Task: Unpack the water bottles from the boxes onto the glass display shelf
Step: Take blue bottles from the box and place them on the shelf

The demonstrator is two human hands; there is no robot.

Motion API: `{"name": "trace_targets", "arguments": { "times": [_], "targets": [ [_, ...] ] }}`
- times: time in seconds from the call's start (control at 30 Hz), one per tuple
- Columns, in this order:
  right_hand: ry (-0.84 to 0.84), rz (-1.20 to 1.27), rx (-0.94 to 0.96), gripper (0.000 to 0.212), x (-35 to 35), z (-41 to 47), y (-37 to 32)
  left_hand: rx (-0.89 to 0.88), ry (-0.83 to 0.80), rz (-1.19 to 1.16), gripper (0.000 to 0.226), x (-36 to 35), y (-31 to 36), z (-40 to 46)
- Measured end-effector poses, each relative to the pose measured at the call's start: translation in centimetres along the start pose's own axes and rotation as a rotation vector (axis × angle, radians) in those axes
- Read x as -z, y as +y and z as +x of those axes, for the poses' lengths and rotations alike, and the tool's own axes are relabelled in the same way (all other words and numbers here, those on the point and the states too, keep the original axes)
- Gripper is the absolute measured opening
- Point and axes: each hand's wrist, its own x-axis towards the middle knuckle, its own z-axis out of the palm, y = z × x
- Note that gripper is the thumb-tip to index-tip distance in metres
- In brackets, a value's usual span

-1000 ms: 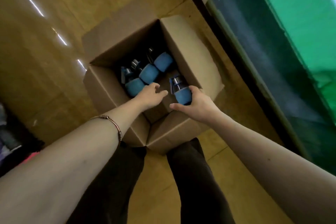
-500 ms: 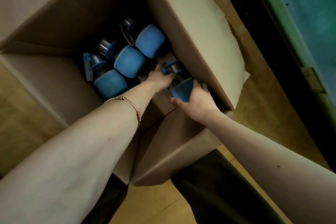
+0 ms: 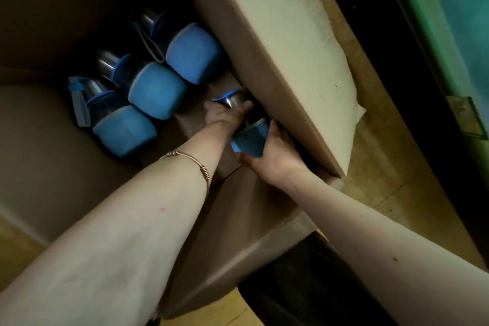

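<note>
An open cardboard box (image 3: 280,42) on the floor holds three blue water bottles lying side by side: one (image 3: 124,130) nearest, one (image 3: 156,94) in the middle, one (image 3: 194,53) farthest. A further blue bottle (image 3: 250,141) lies by the box's right wall. My left hand (image 3: 225,116) grips its steel cap end. My right hand (image 3: 272,151) grips its blue base from below. The bottle's middle is hidden between my hands.
The box's right flap (image 3: 304,66) leans out over a wooden floor (image 3: 383,172). A dark base and green-tinted glass panel (image 3: 449,21) run along the right edge. My dark trouser legs (image 3: 304,286) stand just below the box.
The camera has dropped much closer to the box. My left hand moved from the box's near edge onto the bottle's cap end; my right hand stays on its base.
</note>
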Motion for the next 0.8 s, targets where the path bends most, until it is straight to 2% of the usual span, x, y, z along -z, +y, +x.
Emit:
{"name": "trace_targets", "arguments": {
  "times": [0.07, 0.17, 0.27, 0.33, 0.4, 0.53, 0.67, 0.8],
  "targets": [
    [0.005, 0.022, 0.018, 0.103, 0.2, -0.3, -0.1, -0.028, 0.001, -0.015, 0.090, 0.8, -0.3, -0.6],
    [-0.022, 0.015, 0.048, 0.109, 1.0, -1.8, -0.4, -0.016, -0.022, -0.162, 0.078, 3.0, -0.2, -3.1],
    [-0.030, 0.014, 0.076, 0.118, 2.1, -4.4, -1.1, -0.011, -0.088, -0.300, 0.069, 5.6, 0.9, -6.9],
    [-0.027, 0.038, 0.082, 0.124, 3.1, -6.6, -1.7, -0.018, -0.128, -0.347, 0.056, 7.2, 2.0, -10.0],
    [-0.013, 0.066, 0.110, 0.125, 4.4, -9.3, -2.4, -0.021, -0.177, -0.366, 0.051, 8.5, 3.2, -13.4],
    [0.043, 0.124, 0.198, 0.115, 7.6, -15.2, -3.9, -0.057, -0.225, -0.404, 0.066, 10.8, 5.9, -20.8],
    [0.084, 0.145, 0.263, 0.104, 10.9, -21.4, -4.8, -0.136, -0.198, -0.407, 0.057, 12.7, 8.3, -28.3],
    [0.121, 0.142, 0.337, 0.094, 14.0, -27.8, -5.6, -0.217, -0.129, -0.402, 0.083, 14.2, 10.0, -35.7]
  ]
}}
